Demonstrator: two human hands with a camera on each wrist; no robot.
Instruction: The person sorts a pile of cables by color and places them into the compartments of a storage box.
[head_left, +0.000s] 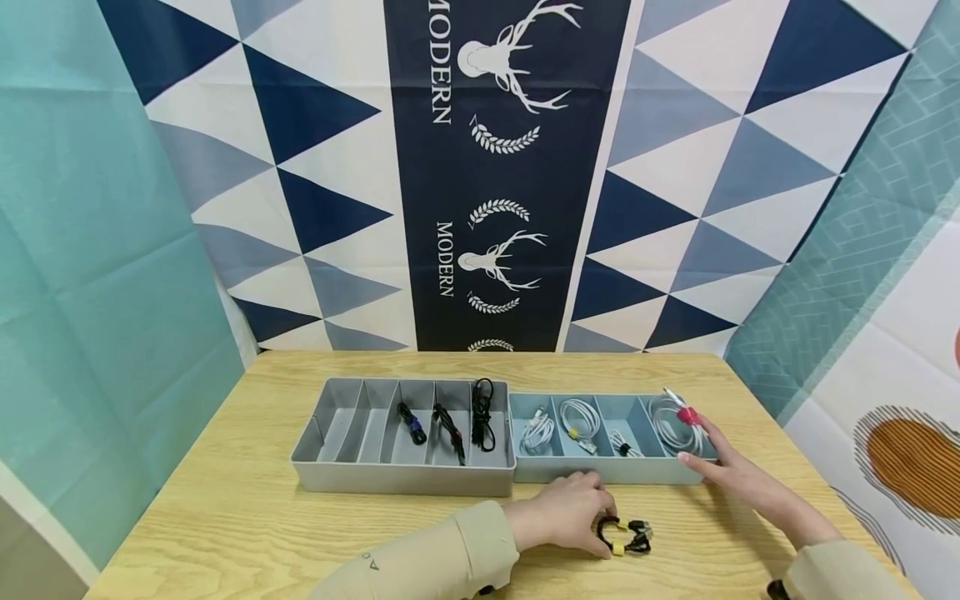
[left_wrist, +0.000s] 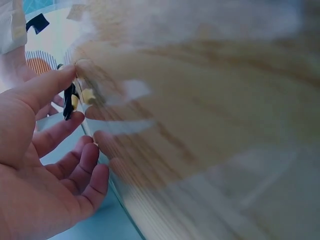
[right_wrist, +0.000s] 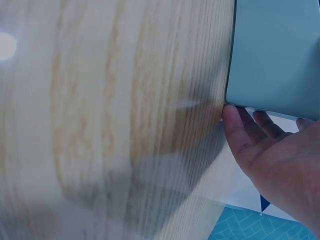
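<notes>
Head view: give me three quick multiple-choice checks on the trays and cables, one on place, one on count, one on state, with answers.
1. Where is the black cable with yellow ends?
A. in the grey tray
B. on the table in front of the blue tray
C. in the blue tray

2. How many grey tray compartments hold a cable?
A. three
B. one
C. five

3. What is the right hand doing?
A. lifting a white cable
B. resting flat against the blue tray's corner
C. hanging off the table

Answers: 1 B, it lies on the table at the left hand. 2 A, the three rightmost hold black cables. 3 B, straight fingers touch the blue tray.
</notes>
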